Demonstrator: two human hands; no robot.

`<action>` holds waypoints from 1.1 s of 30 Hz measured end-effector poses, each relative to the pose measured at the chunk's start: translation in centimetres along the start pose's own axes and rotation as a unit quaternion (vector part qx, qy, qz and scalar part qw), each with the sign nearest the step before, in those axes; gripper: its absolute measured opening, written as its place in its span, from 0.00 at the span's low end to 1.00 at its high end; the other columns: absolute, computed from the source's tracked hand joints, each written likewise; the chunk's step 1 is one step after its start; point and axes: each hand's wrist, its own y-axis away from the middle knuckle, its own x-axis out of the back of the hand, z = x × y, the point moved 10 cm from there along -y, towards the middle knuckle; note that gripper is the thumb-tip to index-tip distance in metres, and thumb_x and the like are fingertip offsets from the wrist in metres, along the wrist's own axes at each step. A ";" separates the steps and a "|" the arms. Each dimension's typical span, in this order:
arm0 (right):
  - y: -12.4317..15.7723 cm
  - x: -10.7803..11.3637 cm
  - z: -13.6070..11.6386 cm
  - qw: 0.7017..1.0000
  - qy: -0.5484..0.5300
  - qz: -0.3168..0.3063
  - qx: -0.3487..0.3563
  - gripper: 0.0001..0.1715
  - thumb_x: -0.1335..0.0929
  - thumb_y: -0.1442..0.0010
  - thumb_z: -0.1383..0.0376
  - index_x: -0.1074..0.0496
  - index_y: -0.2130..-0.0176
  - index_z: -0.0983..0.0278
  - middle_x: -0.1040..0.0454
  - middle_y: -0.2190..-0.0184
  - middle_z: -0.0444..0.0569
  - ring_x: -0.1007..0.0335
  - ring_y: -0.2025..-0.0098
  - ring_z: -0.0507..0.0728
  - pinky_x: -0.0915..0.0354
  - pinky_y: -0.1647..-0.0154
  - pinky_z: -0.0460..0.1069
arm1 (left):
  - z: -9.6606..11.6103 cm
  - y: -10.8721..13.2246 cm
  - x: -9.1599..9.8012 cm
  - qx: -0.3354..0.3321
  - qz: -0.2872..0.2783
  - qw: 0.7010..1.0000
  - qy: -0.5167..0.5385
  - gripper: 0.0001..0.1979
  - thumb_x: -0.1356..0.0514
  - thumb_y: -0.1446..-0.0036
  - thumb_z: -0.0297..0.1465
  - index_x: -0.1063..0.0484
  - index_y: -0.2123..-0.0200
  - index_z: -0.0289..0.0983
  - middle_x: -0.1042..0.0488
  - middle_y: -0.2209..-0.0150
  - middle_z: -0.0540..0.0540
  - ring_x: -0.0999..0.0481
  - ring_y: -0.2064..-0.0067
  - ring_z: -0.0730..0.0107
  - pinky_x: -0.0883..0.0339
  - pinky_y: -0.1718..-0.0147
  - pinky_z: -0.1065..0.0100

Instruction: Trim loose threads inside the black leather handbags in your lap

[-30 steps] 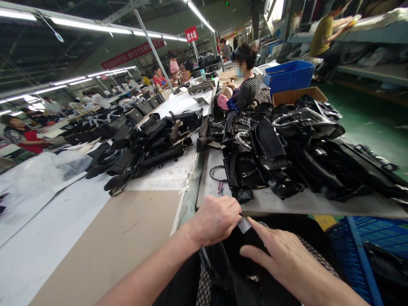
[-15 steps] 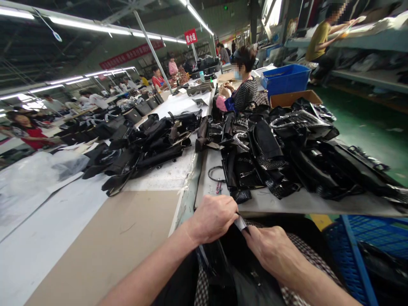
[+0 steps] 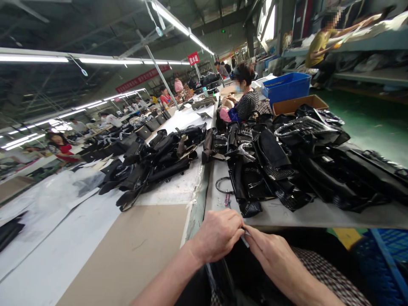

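A black handbag (image 3: 245, 280) of leather-like material lies over my lap, low in the view and mostly in shadow. My left hand (image 3: 219, 234) is closed on its upper edge, fingers curled over it. Close against it, my right hand (image 3: 270, 250) pinches the same edge between thumb and fingers. A narrow pale strip (image 3: 246, 240) shows at the edge between the two hands; what it is, I cannot make out. Just beyond my hands, a loose dark loop handle (image 3: 222, 185) and a small pinkish tool (image 3: 227, 199) rest on the table.
Black bags (image 3: 270, 165) are heaped on the right table, and more black pieces (image 3: 153, 170) on the left one. A brown board (image 3: 127, 250) lies at my left. A blue crate (image 3: 387, 263) stands at lower right. Ahead sits a co-worker (image 3: 247, 102) near a blue bin (image 3: 287, 87).
The view has shifted, so the tables sit lower. My hands have drawn closer together along the bag's edge, and less of the pale strip shows between them.
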 end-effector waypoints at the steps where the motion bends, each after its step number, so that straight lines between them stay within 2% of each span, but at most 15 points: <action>1: 0.0 0.0 0.0 1.000 0.002 0.005 0.001 0.20 0.47 0.29 0.62 0.30 0.56 0.63 0.23 0.73 0.50 0.25 0.74 0.58 0.36 0.72 0.49 | 0.0 0.1 0.2 -0.003 0.005 1.000 0.014 0.05 0.44 0.37 0.30 0.32 0.66 0.36 0.23 0.61 0.48 0.23 0.60 0.67 0.31 0.63 0.68; 6: 0.0 0.9 -1.0 0.998 0.025 0.045 0.026 0.21 0.47 0.30 0.63 0.29 0.59 0.62 0.23 0.75 0.48 0.25 0.76 0.56 0.34 0.74 0.46 | -0.4 1.1 1.4 0.002 0.034 0.996 0.084 0.03 0.40 0.42 0.25 0.32 0.68 0.36 0.27 0.48 0.44 0.25 0.50 0.66 0.30 0.53 0.70; 8: 0.0 1.1 -1.3 0.997 0.036 0.057 0.033 0.20 0.46 0.30 0.63 0.28 0.59 0.61 0.23 0.76 0.47 0.25 0.77 0.56 0.33 0.75 0.45 | -0.5 1.4 1.8 0.006 0.045 0.994 0.101 0.04 0.41 0.42 0.23 0.33 0.69 0.36 0.27 0.49 0.44 0.25 0.50 0.67 0.30 0.52 0.70; 14: 0.0 1.3 -1.0 0.996 0.045 0.071 0.032 0.20 0.45 0.30 0.64 0.27 0.58 0.61 0.22 0.76 0.46 0.24 0.77 0.55 0.31 0.74 0.45 | -0.5 1.8 2.5 0.008 0.069 0.995 0.075 0.06 0.44 0.40 0.23 0.34 0.70 0.36 0.24 0.56 0.46 0.22 0.59 0.69 0.28 0.62 0.71; 18: 0.2 1.1 -0.4 0.996 0.041 0.072 0.033 0.19 0.44 0.32 0.67 0.29 0.50 0.61 0.20 0.69 0.48 0.22 0.71 0.56 0.28 0.70 0.46 | -0.4 1.7 2.8 -0.010 0.082 0.995 0.056 0.06 0.46 0.39 0.23 0.32 0.67 0.36 0.24 0.55 0.46 0.23 0.57 0.68 0.28 0.60 0.70; 20: 0.5 1.1 -0.1 0.994 0.044 0.094 0.040 0.23 0.44 0.33 0.68 0.34 0.43 0.63 0.20 0.61 0.51 0.21 0.63 0.57 0.26 0.64 0.48 | -0.3 1.7 2.8 -0.029 0.090 0.994 0.054 0.05 0.46 0.38 0.22 0.31 0.64 0.36 0.24 0.54 0.45 0.23 0.55 0.69 0.28 0.58 0.70; 22: 0.7 0.9 0.1 0.990 0.055 0.113 0.057 0.27 0.44 0.34 0.70 0.40 0.37 0.65 0.24 0.50 0.55 0.24 0.53 0.58 0.26 0.56 0.51 | 0.0 1.6 2.7 -0.051 0.099 0.992 0.054 0.06 0.46 0.38 0.22 0.31 0.62 0.35 0.25 0.52 0.45 0.23 0.53 0.68 0.28 0.55 0.69; 24: 0.6 0.5 0.0 0.989 0.067 0.105 0.077 0.28 0.44 0.34 0.71 0.43 0.36 0.66 0.28 0.45 0.56 0.27 0.48 0.58 0.27 0.51 0.52 | 0.0 1.6 2.7 -0.065 0.108 0.991 0.052 0.07 0.46 0.38 0.21 0.31 0.61 0.35 0.25 0.51 0.44 0.24 0.52 0.68 0.28 0.53 0.68; 26: 0.4 0.1 -0.2 0.989 0.080 0.079 0.094 0.26 0.44 0.34 0.72 0.41 0.38 0.67 0.27 0.46 0.56 0.27 0.49 0.57 0.28 0.50 0.52 | 0.0 1.6 2.6 -0.072 0.116 0.990 0.046 0.07 0.46 0.38 0.21 0.30 0.61 0.35 0.23 0.52 0.44 0.23 0.54 0.67 0.27 0.55 0.68; 29: -0.1 0.2 -0.7 0.985 0.119 0.053 0.110 0.26 0.43 0.36 0.75 0.38 0.40 0.68 0.26 0.48 0.56 0.25 0.51 0.58 0.27 0.52 0.53 | 0.0 1.5 2.4 -0.078 0.121 0.989 0.036 0.08 0.47 0.38 0.22 0.29 0.61 0.34 0.22 0.56 0.43 0.22 0.58 0.67 0.25 0.58 0.67; 33: -0.7 0.2 -0.9 0.976 0.186 0.036 0.110 0.31 0.43 0.41 0.80 0.38 0.41 0.69 0.26 0.49 0.57 0.25 0.52 0.60 0.25 0.57 0.54 | -0.2 1.1 2.2 -0.082 0.113 0.990 0.033 0.09 0.48 0.37 0.22 0.29 0.60 0.34 0.22 0.58 0.42 0.22 0.58 0.66 0.25 0.57 0.66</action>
